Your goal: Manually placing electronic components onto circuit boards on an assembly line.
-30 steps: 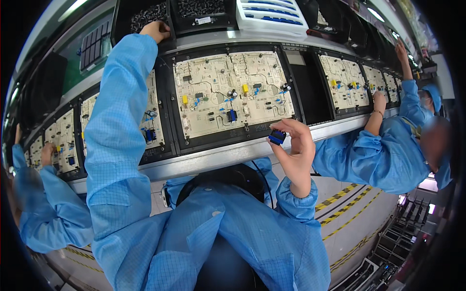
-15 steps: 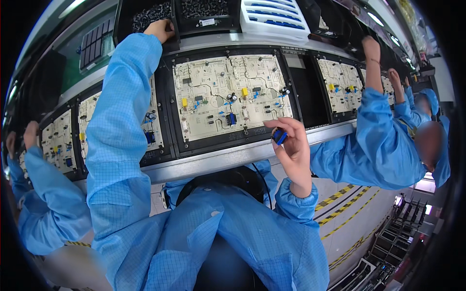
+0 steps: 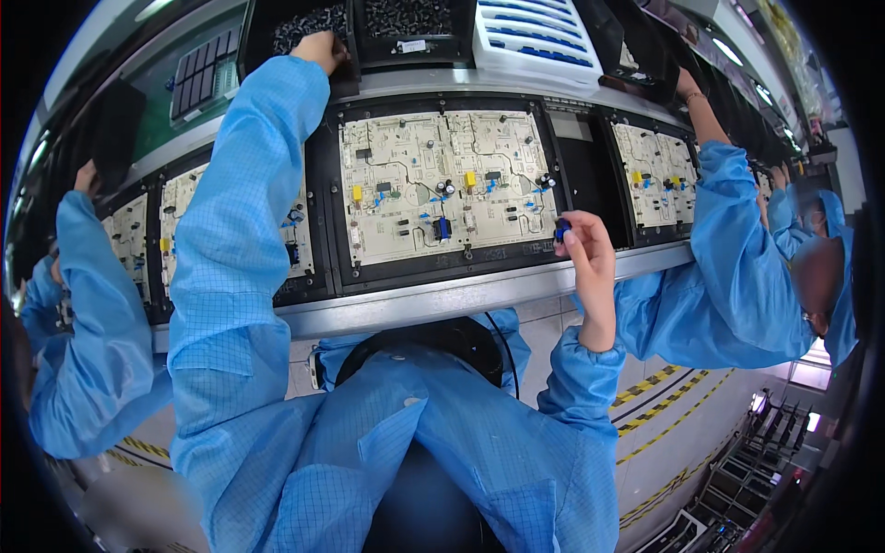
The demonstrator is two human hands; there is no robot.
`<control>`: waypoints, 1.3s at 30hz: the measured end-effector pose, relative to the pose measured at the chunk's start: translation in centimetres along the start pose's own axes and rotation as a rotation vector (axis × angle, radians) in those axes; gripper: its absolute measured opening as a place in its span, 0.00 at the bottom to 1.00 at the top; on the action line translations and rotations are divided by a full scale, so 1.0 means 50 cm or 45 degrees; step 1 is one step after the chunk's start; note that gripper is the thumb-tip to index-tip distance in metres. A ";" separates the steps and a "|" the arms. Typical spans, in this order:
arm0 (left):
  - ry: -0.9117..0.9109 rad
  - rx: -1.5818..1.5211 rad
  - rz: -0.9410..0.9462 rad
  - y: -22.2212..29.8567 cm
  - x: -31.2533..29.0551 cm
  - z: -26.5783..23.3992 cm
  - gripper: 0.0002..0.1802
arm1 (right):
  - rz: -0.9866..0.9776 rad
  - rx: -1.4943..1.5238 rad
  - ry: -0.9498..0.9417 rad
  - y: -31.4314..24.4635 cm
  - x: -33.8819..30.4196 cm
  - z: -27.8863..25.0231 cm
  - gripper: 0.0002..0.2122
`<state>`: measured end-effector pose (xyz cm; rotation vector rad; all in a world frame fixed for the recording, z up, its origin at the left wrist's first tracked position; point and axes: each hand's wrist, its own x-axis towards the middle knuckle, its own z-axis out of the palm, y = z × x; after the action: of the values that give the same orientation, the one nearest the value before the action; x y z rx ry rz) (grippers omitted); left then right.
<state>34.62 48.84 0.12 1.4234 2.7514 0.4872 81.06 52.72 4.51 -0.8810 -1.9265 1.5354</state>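
In the head view, a worker in a blue smock (image 3: 226, 276) pinched a blue-and-black electronic component (image 3: 561, 230) between the thumb and fingers of the right hand (image 3: 592, 243), at the near right corner of a black frame (image 3: 396, 271) carrying cream printed circuit boards (image 3: 396, 152). The left hand (image 3: 321, 51), fingers curled, reached the near right corner of a far black bin (image 3: 255, 37); whether it gripped anything could not be seen. Farther right stood a white tray (image 3: 535, 65) of blue parts (image 3: 539, 44).
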 end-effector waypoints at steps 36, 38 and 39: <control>0.024 -1.410 -0.042 0.100 -0.355 -0.130 0.09 | -0.279 -0.769 -0.262 -0.007 0.080 -0.024 0.12; 0.022 -1.414 -0.028 0.106 -0.361 -0.127 0.09 | -0.317 -0.789 -0.267 -0.010 0.083 -0.023 0.12; 0.033 -1.367 0.005 0.115 -0.367 -0.128 0.09 | -0.323 -0.812 -0.285 -0.011 0.085 -0.023 0.12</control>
<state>49.05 35.60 5.29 1.0720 1.8599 1.6227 79.04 56.58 5.31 -0.6809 -2.6404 0.9035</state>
